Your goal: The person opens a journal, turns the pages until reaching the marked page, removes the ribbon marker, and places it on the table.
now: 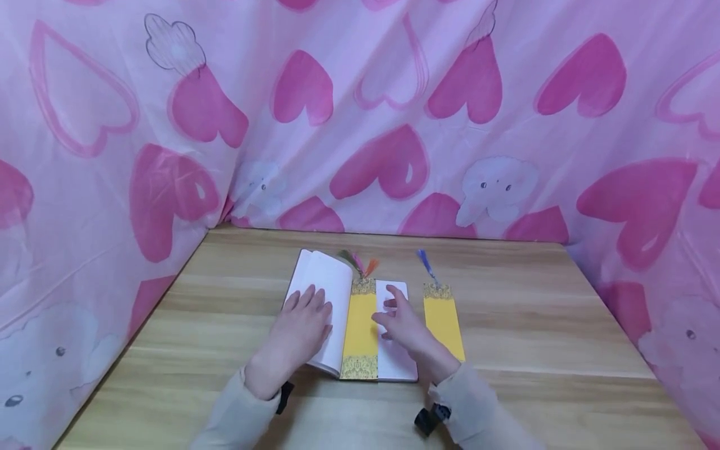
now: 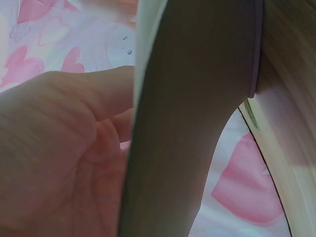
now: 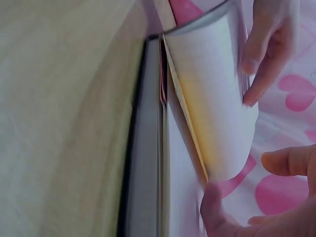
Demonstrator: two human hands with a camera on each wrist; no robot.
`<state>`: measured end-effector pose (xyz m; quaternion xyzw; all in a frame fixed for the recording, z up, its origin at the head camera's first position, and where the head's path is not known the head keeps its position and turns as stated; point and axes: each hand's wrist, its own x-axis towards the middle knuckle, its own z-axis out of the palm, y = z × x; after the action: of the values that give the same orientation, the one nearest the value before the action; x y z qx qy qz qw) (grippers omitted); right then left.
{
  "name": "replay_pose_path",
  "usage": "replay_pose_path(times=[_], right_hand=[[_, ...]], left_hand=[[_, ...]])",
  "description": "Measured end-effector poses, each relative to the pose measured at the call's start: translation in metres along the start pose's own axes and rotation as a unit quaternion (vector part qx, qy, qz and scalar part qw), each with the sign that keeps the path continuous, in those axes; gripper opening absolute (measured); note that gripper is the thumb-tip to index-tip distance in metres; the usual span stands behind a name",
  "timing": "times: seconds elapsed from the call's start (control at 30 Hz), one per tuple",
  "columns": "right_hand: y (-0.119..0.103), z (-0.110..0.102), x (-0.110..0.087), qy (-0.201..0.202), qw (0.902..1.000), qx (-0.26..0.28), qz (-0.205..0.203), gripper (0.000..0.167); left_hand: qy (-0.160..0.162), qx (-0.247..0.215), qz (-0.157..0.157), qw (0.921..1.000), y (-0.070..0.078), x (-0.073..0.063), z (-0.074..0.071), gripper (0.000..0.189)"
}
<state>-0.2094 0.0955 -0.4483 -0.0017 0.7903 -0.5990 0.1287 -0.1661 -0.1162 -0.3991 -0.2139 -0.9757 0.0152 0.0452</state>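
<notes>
A notebook [image 1: 394, 369] lies open on the table. My left hand [image 1: 298, 331] rests, fingers extended, on its raised left-hand pages [image 1: 323, 275], whose shaded side fills the middle of the left wrist view. Along the gutter lies a yellow bookmark [image 1: 360, 325] with lace-patterned ends; green, pink and orange tassels [image 1: 360, 264] stick out at its top. Over the right-hand page hovers my right hand [image 1: 404, 322], fingers spread and nothing held. In the right wrist view, its lower fingertip [image 3: 212, 197] is close to the bookmark's edge; contact is unclear.
Right of the notebook, a second yellow bookmark [image 1: 441, 319] with a blue tassel [image 1: 425, 262] lies on the wooden table [image 1: 534, 312], partly behind my right wrist. Pink heart-patterned cloth [image 1: 360, 112] hangs around the back and sides. Each wrist wears a black strap.
</notes>
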Motion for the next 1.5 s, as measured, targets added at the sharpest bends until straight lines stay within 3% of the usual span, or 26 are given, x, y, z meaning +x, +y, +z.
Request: replay_pose_path(times=[0.2,0.5,0.67,0.97,1.27,1.5], right_hand=[[-0.002,-0.006,0.017,-0.040,0.9973,0.047,0.041,0.072],[-0.007,-0.010,0.033,-0.095,0.9936,0.033,0.052,0.037],[-0.012,-0.016,0.037,-0.091,0.9938,0.027,0.057,0.028],[-0.014,-0.030,0.034,-0.076,0.9947,0.030,0.062,0.030],[-0.011,-0.047,0.023,-0.050,0.9951,0.042,0.074,0.036],[-0.009,-0.073,0.012,-0.028,0.9969,0.064,0.036,0.036]], left_hand=[[-0.005,0.007,0.000,1.0000,-0.003,0.008,-0.001,0.039],[-0.014,0.017,0.002,0.9998,-0.006,0.019,-0.006,0.040],[-0.015,0.014,0.002,0.9998,-0.008,0.024,-0.007,0.041],[-0.015,0.019,0.005,0.9997,-0.007,0.024,-0.008,0.041],[-0.025,0.011,0.004,0.9996,-0.004,0.015,-0.006,0.039],[-0.027,-0.005,0.001,0.9996,-0.005,0.005,-0.001,0.037]])
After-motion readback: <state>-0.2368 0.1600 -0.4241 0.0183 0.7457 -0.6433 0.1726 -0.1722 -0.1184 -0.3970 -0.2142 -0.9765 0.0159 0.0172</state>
